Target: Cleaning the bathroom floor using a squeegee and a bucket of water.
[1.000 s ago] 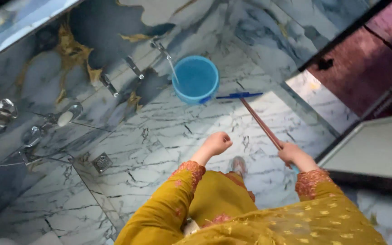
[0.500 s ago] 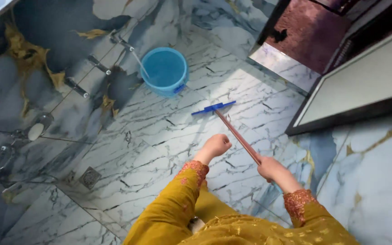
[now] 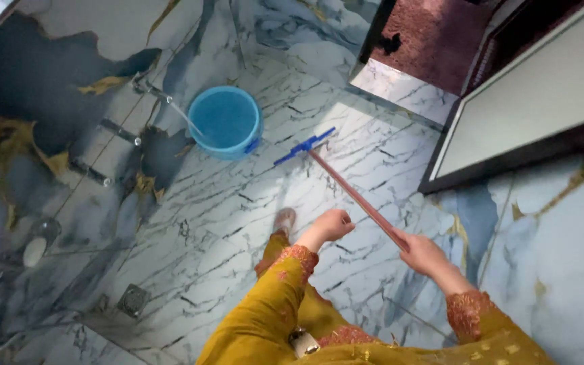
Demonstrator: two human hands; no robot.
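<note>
Mustard-yellow sleeves with orange embroidered cuffs, nearest the camera. Right hand [image 3: 422,253]: fingers wrapped tight around the upper end of the wiper's reddish-brown handle [image 3: 356,195]. Left hand [image 3: 331,225]: curled into a loose fist, holding nothing, just beside the handle without touching it. One sandalled foot [image 3: 283,220] on the marble floor [image 3: 238,203] below the left hand. Floor wiper's blue blade [image 3: 303,146]: resting on the floor at the handle's far end, near the bucket. Blue bucket [image 3: 225,122]: upright against the wall, water running into it from a wall tap [image 3: 144,85]. Floor drain [image 3: 133,299] at lower left. Doorway [image 3: 434,37] beyond, upper right.
</note>
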